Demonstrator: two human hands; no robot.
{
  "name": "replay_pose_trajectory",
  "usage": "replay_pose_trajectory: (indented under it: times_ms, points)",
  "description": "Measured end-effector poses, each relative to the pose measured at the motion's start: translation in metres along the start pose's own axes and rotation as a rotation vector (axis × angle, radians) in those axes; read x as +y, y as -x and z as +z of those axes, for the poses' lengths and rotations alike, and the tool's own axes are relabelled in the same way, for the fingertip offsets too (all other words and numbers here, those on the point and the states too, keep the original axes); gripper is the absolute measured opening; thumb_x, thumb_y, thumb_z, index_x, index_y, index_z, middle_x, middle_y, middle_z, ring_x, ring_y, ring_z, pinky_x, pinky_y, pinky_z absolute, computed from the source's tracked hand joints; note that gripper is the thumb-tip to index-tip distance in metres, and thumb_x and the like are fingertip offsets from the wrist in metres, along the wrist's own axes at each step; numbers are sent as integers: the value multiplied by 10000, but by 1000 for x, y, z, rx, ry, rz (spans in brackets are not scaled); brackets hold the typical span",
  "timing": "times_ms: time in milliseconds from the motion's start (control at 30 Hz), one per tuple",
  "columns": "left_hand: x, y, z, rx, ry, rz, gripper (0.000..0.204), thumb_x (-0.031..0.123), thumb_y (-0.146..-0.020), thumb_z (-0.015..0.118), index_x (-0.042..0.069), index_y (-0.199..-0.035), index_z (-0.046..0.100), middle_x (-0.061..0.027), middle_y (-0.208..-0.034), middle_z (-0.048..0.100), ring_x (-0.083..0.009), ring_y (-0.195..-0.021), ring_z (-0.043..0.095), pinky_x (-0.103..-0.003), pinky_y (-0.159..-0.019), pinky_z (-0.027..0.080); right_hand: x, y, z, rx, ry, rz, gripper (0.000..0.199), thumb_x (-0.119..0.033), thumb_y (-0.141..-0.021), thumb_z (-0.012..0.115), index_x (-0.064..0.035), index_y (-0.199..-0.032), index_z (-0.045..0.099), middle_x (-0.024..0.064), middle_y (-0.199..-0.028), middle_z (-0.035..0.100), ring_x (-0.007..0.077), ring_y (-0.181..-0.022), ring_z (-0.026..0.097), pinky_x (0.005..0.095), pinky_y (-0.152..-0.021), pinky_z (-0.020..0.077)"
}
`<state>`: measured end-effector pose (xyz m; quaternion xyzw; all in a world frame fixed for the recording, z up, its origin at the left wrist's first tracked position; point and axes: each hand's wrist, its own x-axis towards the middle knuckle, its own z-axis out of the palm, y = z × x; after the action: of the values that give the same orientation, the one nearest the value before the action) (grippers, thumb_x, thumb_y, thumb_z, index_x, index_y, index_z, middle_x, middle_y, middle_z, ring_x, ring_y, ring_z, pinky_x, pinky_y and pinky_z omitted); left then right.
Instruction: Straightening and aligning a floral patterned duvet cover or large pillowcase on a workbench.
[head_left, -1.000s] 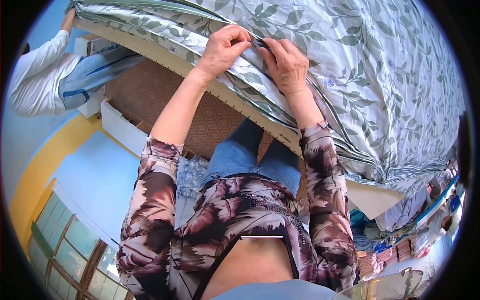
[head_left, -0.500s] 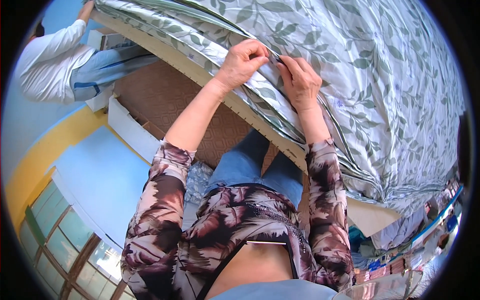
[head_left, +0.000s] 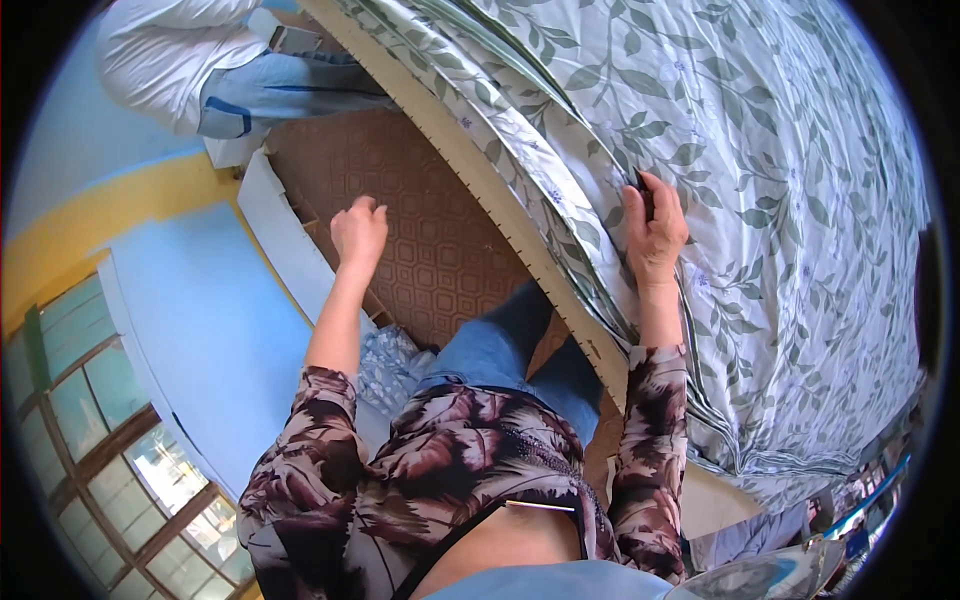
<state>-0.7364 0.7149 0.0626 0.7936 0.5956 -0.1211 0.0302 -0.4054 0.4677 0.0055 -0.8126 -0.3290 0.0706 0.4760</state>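
Bedding fills the right of my view: a leaf-printed cover [head_left: 760,170], pale green on white, spread over a mattress whose light wooden bed frame [head_left: 520,230] runs as a slanted edge from the top down toward my legs. Beside the frame the floor [head_left: 420,230] is brown with a square pattern, and past it a blue wall with a yellow band and a window [head_left: 110,440] curve along the left rim.

My right hand [head_left: 655,225] rests on the cover near the mattress edge, fingers curled over a small dark thing [head_left: 643,190]; most of it is hidden under them, so I cannot tell what it is. My left hand [head_left: 358,232] hangs over the floor, well apart from the bed, loosely curled and empty.

At the top left another person [head_left: 200,70] in white and light blue clothes bends by the bed's far end, cut off by the rim. A white board [head_left: 285,240] lies along the floor's edge near my left hand. By my knees sits a crinkled clear plastic bundle [head_left: 385,360], partly covered by my patterned sleeve.
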Motion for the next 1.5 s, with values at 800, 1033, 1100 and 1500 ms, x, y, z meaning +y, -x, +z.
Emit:
replay_pose_trajectory:
  times_ms: [800,1033,1100,1500]
  points:
    - [172,-25,-3,473,195,1217,349,114,-802,710,221,-1134,720,-26,-1242,632,-251,-1210,566,-416,-1022,421,-23,164,-189,-369,508,229,360,-191,-688,856,-133,-1012,710,34,-796,612,215,-675,610,338,-596,464]
    - [199,-46,-12,374,245,1286,198,103,-842,691,154,-1029,730,-24,-1099,699,-244,-1099,631,-396,-966,451,-4,182,-203,-283,501,230,294,-155,-715,827,-112,-978,702,47,-951,632,224,-791,633,336,-668,495]
    - [212,-58,-8,282,242,1291,152,139,-842,718,162,-992,710,-28,-1065,692,-261,-1027,641,-417,-972,441,-8,176,-206,-262,478,212,289,-133,-709,823,-100,-967,699,52,-938,640,232,-806,637,337,-698,501]
    - [275,-59,-16,115,165,1101,239,302,-824,723,73,-770,675,-125,-793,671,-368,-798,626,-488,-767,464,14,172,-205,-197,460,252,225,-154,-751,817,-55,-907,688,74,-823,665,255,-777,629,359,-697,495]
